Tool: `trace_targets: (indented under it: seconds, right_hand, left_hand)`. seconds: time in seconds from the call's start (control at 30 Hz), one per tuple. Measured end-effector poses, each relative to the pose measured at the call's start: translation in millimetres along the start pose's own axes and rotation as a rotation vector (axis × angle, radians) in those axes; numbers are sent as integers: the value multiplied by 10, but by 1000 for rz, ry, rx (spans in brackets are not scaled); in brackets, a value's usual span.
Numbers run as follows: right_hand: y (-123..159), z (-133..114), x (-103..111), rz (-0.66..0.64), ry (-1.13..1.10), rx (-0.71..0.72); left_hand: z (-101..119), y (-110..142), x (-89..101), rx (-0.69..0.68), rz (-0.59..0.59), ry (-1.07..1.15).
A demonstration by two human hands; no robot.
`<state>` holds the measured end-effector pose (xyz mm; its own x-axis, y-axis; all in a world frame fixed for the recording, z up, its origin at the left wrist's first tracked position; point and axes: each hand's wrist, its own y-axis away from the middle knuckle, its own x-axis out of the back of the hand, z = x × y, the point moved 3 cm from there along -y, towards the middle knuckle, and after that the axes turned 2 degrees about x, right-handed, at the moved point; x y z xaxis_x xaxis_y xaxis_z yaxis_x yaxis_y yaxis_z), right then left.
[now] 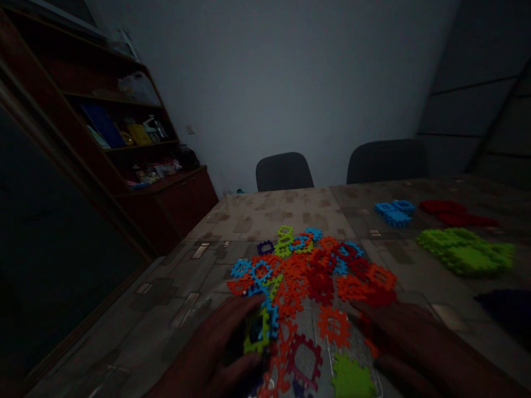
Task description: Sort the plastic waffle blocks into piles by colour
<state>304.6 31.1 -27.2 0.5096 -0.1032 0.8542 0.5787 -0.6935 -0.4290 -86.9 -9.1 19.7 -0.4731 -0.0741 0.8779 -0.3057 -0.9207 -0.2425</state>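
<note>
A heap of flat interlocking plastic tiles (309, 273) in orange, red, blue and green lies on the table in front of me. My left hand (222, 345) is at the heap's near left edge, its fingers curled around a stack of green and blue tiles (260, 331). My right hand (400, 340) lies at the heap's near right edge on red and orange tiles; the dim light hides how its fingers sit. A dark red frame tile (305, 359) and a green tile (352, 378) lie between my hands.
Sorted piles stand at the right: blue tiles (395, 211), red tiles (454, 213), green tiles (467, 251), a dark pile (508, 309). Two dark chairs (284, 171) stand behind the patterned table (265, 213). A wooden shelf unit (124, 138) fills the left wall.
</note>
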Motion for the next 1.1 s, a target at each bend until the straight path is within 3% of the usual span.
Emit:
trace_targets:
  seconds: [0.13,0.23,0.37,0.43,0.53,0.67,0.77,0.87,0.97,1.1]
  right_hand:
    - [-51,-1,201,-2,-35,-90]
    - [-116,64,409,4,-55,-161]
    - [-174,167,587,18,-68,-231]
    - [-187,204,606,9,-76,-237]
    - [-183,220,593,-45,-99,-251]
    - [-137,114,560,-150,-118,-206]
    - [-60,-18,413,-239,-2,-78]
    - [43,-155,114,-310,185,130]
    - [120,-262,-127,-227,383,177]
    - [161,-371,-240,-152,465,111]
  left_hand:
    - [435,-274,-281,-309,-35,132]
    - [826,-500,-645,-528,-42,215]
    - [1377,-703,-1295,-656,-170,-61]
    - [1551,-743,-1510,-698,-223,-176]
    - [1560,-738,-1502,-694,-142,-205]
    - [1271,-637,-1245,-581,-129,-136]
    - [1118,-560,-1180,-561,-113,-121]
    - [1072,-519,-1227,-595,3,-122]
    - [1045,-495,-1302,-580,9,-142]
    - [1036,-433,-1299,-507,40,-171]
